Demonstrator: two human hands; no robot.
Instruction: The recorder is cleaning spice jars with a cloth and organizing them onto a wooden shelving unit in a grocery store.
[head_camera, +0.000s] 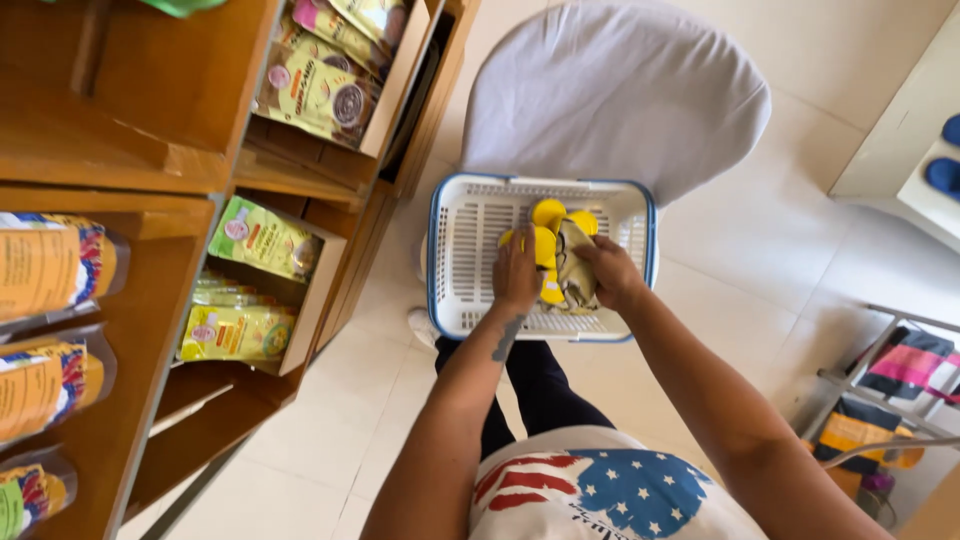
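At centre frame, a yellow and grey cloth bundle (560, 262) lies inside a white slatted basket with a blue rim (470, 260). Both hands are down in the basket on the bundle: the left hand (516, 272) presses its fingers against the yellow side, and the right hand (610, 272) grips the grey folds, fingers curled around the fabric. Just above the basket, a chair draped in a pale grey cover (615, 90) fills the upper middle. Along the left edge, wooden shelves (150, 150) hold green and yellow food pouches (262, 238) in boxes. At lower right, a metal rack (890, 400) carries striped fabric over the pale tiled floor (760, 270).
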